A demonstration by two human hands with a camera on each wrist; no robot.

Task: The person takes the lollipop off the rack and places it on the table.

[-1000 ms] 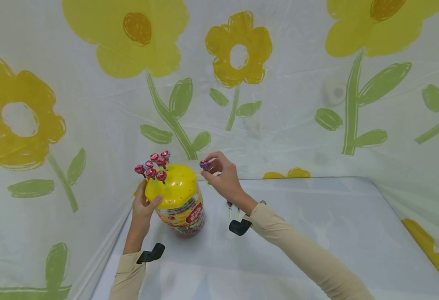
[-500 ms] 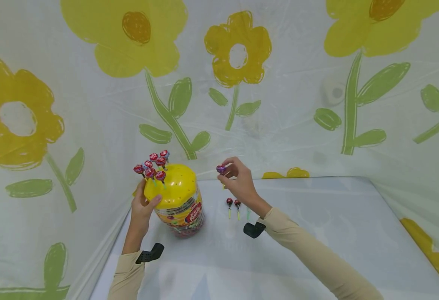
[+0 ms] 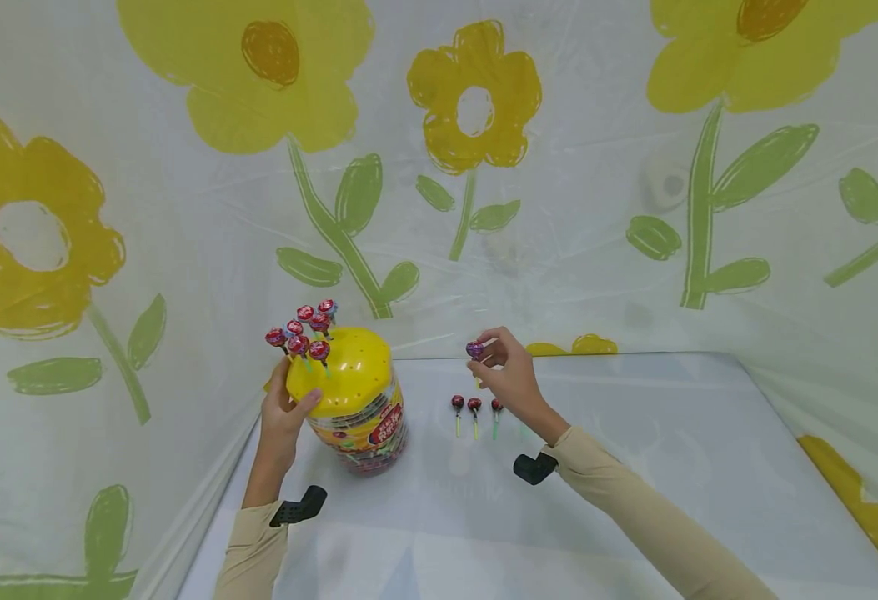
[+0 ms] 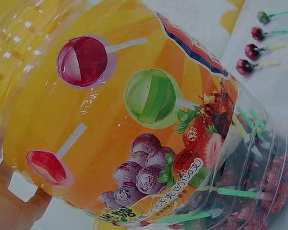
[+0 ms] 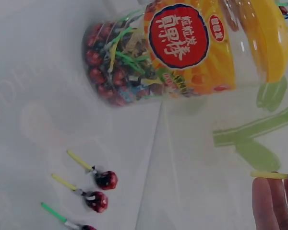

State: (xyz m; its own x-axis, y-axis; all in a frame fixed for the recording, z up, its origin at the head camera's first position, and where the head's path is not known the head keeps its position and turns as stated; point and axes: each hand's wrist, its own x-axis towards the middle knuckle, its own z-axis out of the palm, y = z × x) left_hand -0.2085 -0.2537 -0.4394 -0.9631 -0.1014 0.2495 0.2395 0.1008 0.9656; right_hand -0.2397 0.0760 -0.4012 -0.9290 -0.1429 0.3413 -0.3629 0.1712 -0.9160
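Observation:
A clear candy jar (image 3: 367, 433) with a yellow lid (image 3: 356, 362) stands at the left of the table, leaning slightly. Several red-wrapped lollipops (image 3: 298, 345) stick up from holes at the lid's left side. My left hand (image 3: 279, 425) grips the jar at its lid, thumb on the near edge; in the left wrist view the jar's printed label (image 4: 134, 115) hides most of that hand. To the right of the jar, my right hand (image 3: 514, 379) pinches a purple-wrapped lollipop (image 3: 474, 350) above the table, its yellow stick showing in the right wrist view.
A row of several lollipops (image 4: 252, 51) lies on the white table (image 3: 619, 500), right of the jar; my right arm partly covers it in the head view. More lollipops (image 5: 103, 72) fill the jar's bottom. A flower-printed curtain (image 3: 559, 275) hangs behind.
My right hand has moved right, away from the jar, with the purple lollipop still pinched. More of the row of lollipops now shows. My left hand stays on the jar.

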